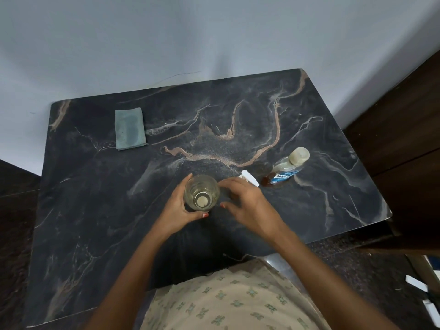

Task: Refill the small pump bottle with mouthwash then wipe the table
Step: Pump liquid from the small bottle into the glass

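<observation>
A small clear bottle stands upright on the dark marble table, its neck open and no pump on it. My left hand wraps around it from the left. Just right of the bottle, my right hand hovers with fingers spread, holding nothing that I can see. A white pump head lies on the table behind my right hand, partly hidden by it. The mouthwash bottle, capped, with a blue label and a little amber liquid, stands to the right.
A folded grey-green cloth lies at the table's far left. A pale wall runs behind the table. Dark wooden furniture stands close on the right. The table's near edge meets my patterned clothing.
</observation>
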The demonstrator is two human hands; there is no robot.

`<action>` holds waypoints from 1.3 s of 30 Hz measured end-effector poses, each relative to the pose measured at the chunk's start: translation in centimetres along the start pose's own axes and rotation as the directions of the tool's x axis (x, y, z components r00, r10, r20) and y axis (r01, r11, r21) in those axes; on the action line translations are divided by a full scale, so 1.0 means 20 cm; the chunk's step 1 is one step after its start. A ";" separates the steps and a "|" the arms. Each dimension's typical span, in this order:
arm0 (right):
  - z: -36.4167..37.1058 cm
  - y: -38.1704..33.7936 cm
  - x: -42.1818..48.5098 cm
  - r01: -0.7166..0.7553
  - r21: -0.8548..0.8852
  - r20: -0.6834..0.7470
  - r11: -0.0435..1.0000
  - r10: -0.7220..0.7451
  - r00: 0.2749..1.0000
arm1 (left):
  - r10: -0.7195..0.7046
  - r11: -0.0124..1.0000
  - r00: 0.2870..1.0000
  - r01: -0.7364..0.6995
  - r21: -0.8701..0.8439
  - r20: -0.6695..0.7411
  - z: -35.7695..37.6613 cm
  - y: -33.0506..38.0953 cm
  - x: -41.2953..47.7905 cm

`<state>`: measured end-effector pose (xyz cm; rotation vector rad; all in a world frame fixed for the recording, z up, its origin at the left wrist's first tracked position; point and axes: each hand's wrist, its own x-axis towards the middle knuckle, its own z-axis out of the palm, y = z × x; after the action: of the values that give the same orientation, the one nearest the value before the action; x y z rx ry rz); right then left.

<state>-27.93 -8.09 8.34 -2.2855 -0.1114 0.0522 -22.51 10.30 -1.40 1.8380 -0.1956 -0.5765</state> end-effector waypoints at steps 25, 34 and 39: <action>-0.16 0.46 0.25 -0.242 0.125 0.532 0.962 0.141 0.835 | -0.025 1.000 1.000 0.025 0.007 -0.012 -0.01 0.02 -0.01; -0.08 0.46 0.16 -0.169 0.098 0.201 0.981 0.147 0.968 | -0.012 1.000 1.000 0.012 0.005 -0.010 -0.02 0.03 -0.02; 0.00 0.39 0.07 -0.160 -0.168 -0.026 0.973 0.158 0.987 | -0.021 1.000 1.000 0.021 -0.004 -0.018 -0.01 0.03 -0.02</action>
<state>-26.04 -13.01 2.45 -2.4608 0.0774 0.1153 -22.68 10.50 -0.73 1.8432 -0.1634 -0.5745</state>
